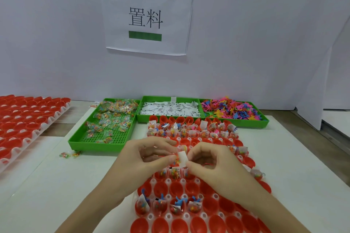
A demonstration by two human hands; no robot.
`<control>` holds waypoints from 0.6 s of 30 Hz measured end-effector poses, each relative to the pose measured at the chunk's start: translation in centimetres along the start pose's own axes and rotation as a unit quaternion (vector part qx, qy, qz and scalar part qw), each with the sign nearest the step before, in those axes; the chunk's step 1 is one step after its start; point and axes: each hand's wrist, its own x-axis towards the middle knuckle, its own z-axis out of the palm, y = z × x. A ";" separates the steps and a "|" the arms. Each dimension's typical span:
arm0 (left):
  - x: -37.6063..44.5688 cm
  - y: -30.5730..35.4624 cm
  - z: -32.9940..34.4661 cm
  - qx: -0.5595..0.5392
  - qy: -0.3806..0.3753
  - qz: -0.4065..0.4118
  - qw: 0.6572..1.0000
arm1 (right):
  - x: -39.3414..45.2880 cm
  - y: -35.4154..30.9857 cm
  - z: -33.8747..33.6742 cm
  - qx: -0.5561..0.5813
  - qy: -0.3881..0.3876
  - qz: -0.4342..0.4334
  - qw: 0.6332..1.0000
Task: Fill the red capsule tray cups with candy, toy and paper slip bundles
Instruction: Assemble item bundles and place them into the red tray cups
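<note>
Red plastic capsule tray (191,187) of round cups up close, bottom edge cut off.
Both hands hover over its middle: left hand (149,155) and right hand (206,161) pinch one small bundle (180,159) between them, a white paper slip with candy behind it; can't make out a toy. They hide several cups. Behind sit three green perforated trays (102,142) of candy, slips and toys.

Capsule tray (166,182): translucent plastic, with glossy red plastic cups (161,188). Green bins (75,142): matt perforated plastic. Slips (170,108): white paper. Bench (47,195): smooth, matt white.
</note>
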 end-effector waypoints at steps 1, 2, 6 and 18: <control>0.0 0.1 0.0 -0.007 -0.011 -0.006 1.000 | -0.1 0.0 -0.1 0.004 -0.012 -0.003 1.000; 0.0 0.2 0.0 -0.010 -0.018 -0.010 1.000 | -0.2 -0.1 -0.1 0.011 -0.021 -0.005 1.000; -0.1 0.4 0.0 -0.008 -0.015 -0.009 1.000 | 0.0 -0.3 -0.3 0.029 -0.046 -0.009 0.999; -0.2 0.2 -0.2 0.019 -0.003 -0.031 0.999 | 10.1 3.1 -9.4 -0.136 0.092 0.071 0.984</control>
